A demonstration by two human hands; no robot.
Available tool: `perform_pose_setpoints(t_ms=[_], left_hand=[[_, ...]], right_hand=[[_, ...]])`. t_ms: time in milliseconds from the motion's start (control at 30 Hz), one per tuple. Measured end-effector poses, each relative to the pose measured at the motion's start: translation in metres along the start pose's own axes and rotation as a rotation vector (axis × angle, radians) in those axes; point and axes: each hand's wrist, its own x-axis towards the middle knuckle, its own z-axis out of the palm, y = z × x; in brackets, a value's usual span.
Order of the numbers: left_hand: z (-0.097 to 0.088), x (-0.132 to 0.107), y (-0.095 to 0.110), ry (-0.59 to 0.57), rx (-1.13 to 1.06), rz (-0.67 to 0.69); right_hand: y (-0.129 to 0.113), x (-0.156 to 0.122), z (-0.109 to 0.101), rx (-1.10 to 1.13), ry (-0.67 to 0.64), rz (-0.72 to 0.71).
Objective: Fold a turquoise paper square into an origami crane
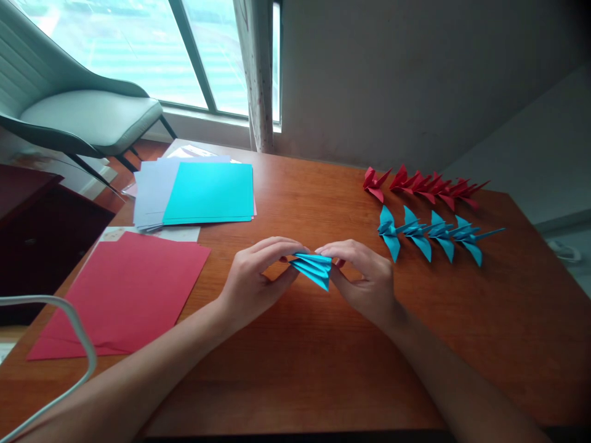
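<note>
A folded piece of blue paper [314, 269], layered into a pointed shape, is held just above the wooden table [305, 369] at its middle. My left hand [258, 277] pinches its left end between thumb and fingers. Its right end is pinched by my right hand [362, 277]. Both hands are closed on the paper.
Several finished blue paper cranes [431, 237] lie in a row at the right, with a row of red cranes [422, 183] behind them. A red sheet [124, 289] lies at the left; a stack of turquoise and pale sheets [198, 192] sits behind it. A chair [87, 117] stands by the window.
</note>
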Motion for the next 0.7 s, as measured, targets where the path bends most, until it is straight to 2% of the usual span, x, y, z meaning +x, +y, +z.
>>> perform_pose_setpoints(t_ms=[367,567,700], left_hand=[[0.0009,0.0001,0.0017,-0.040,0.008,0.035],[0.0019,-0.0005,0.0008,-0.031,-0.024,0.035],[0.0017,-0.0002,0.0010,-0.011,-0.044,0.012]], right_hand=[[-0.0043,0.0057,-0.0008,0.002,-0.054,-0.005],[-0.0022,0.0042,-0.0003,0.121,-0.083,0.060],[0.0001,0.0037,0.0013,0.088,-0.126,0.114]])
